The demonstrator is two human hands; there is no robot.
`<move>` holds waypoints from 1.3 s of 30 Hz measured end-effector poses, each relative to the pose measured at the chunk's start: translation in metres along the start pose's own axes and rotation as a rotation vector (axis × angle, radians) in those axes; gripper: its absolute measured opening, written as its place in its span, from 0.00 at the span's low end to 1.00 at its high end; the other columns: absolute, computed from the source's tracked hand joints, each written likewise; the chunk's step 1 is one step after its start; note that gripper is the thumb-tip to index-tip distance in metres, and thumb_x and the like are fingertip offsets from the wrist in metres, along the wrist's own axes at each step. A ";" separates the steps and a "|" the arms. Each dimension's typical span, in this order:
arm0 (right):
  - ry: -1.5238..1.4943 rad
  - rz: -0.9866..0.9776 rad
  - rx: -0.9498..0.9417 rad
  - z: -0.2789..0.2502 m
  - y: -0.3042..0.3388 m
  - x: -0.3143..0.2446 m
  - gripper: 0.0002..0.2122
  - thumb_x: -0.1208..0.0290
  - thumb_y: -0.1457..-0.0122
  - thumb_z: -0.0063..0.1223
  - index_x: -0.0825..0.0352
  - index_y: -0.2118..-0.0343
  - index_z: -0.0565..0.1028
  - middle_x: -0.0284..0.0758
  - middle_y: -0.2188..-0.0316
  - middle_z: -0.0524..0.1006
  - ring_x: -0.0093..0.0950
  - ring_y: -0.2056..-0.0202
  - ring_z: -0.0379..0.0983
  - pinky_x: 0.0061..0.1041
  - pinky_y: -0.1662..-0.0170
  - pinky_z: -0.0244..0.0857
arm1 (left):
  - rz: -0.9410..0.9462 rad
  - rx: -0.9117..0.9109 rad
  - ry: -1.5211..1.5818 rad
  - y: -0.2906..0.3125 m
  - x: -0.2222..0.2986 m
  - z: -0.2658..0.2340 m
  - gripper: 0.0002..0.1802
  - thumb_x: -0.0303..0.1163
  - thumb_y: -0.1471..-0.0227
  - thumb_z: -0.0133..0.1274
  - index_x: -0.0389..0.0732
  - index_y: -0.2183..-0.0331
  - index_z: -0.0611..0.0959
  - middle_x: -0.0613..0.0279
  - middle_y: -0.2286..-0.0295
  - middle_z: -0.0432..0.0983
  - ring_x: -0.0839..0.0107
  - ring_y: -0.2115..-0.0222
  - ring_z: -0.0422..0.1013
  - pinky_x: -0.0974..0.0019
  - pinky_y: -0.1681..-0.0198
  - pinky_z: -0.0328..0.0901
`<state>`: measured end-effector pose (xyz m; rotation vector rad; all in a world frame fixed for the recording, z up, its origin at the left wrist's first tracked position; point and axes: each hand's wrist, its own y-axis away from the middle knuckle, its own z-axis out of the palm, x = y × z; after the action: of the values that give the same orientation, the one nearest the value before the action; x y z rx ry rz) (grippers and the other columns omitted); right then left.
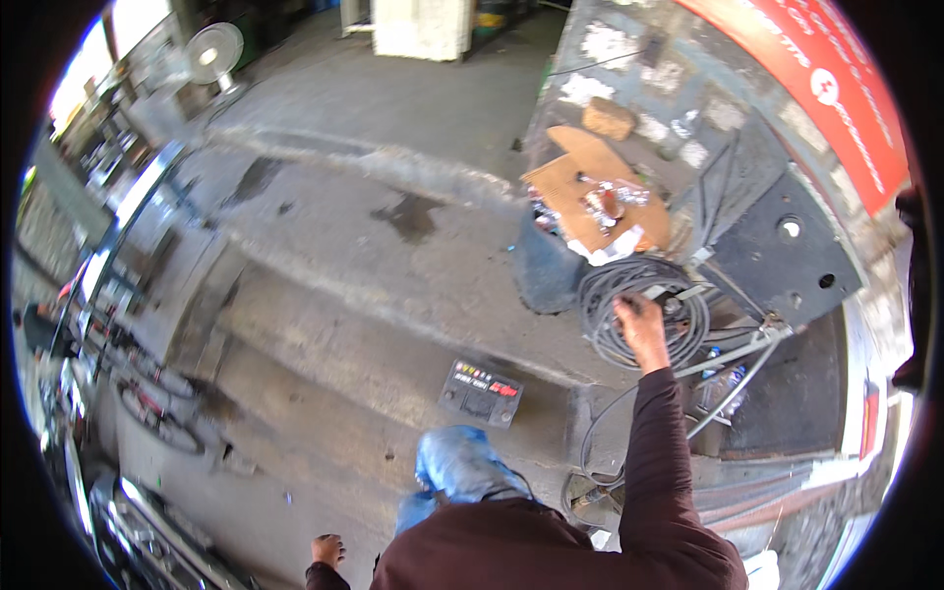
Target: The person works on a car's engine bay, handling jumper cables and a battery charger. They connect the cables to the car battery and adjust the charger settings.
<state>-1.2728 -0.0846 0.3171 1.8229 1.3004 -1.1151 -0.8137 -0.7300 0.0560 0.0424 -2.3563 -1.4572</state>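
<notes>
My right arm stretches forward to a coil of dark hose (602, 329) hanging beside the wall. Against its loops my right hand (644, 332) is closed, with the fingers curled at the hose. Low on the left, my left hand (327, 551) hangs away from everything, its fingers loosely curled and nothing visible in them. A metal frame with thin bars (733, 356) stands just right of the coil. On the step before my legs sits a black car battery (480, 393) with a printed label on top.
A dark bin (546, 265) with cardboard (580, 192) and plastic waste stands behind the coil. Loose hose (588, 447) trails down near my right leg. Concrete steps (393, 344) cross ahead. Bicycles (162, 413) stand left; a fan (214, 54) is at far left.
</notes>
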 end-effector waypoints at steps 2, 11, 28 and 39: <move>-0.046 0.076 0.014 0.005 -0.003 -0.007 0.10 0.70 0.37 0.58 0.72 0.58 0.80 0.29 0.73 0.78 0.18 0.75 0.74 0.19 0.72 0.66 | 0.114 -0.001 0.076 -0.026 0.058 -0.003 0.14 0.34 0.43 0.54 0.37 0.58 0.82 0.60 0.74 0.78 0.64 0.78 0.75 0.60 0.76 0.68; 0.165 0.233 -0.131 0.054 -0.046 0.004 0.17 0.63 0.40 0.62 0.74 0.56 0.80 0.41 0.67 0.82 0.32 0.70 0.79 0.33 0.61 0.73 | 0.264 -0.220 -0.332 -0.079 0.276 0.033 0.10 0.30 0.42 0.52 0.37 0.63 0.85 0.58 0.76 0.80 0.65 0.79 0.78 0.62 0.79 0.71; 0.414 0.169 -0.009 -0.098 -0.192 -0.252 0.18 0.64 0.38 0.62 0.70 0.49 0.76 0.49 0.59 0.82 0.42 0.55 0.80 0.35 0.53 0.73 | 0.612 -0.421 -0.523 0.021 0.789 0.137 0.09 0.33 0.43 0.54 0.39 0.65 0.84 0.63 0.74 0.78 0.68 0.78 0.75 0.64 0.75 0.69; 0.924 0.376 -0.212 -0.171 -0.350 -0.263 0.18 0.64 0.42 0.58 0.71 0.53 0.78 0.53 0.61 0.81 0.52 0.56 0.78 0.45 0.52 0.71 | 0.558 -0.490 -0.742 0.173 0.954 0.236 0.15 0.32 0.47 0.56 0.32 0.61 0.84 0.59 0.69 0.80 0.68 0.75 0.77 0.66 0.74 0.70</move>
<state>-1.5985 0.0624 0.6227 2.3669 1.3628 0.1211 -1.7506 -0.6530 0.3917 -1.3651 -2.1042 -1.8757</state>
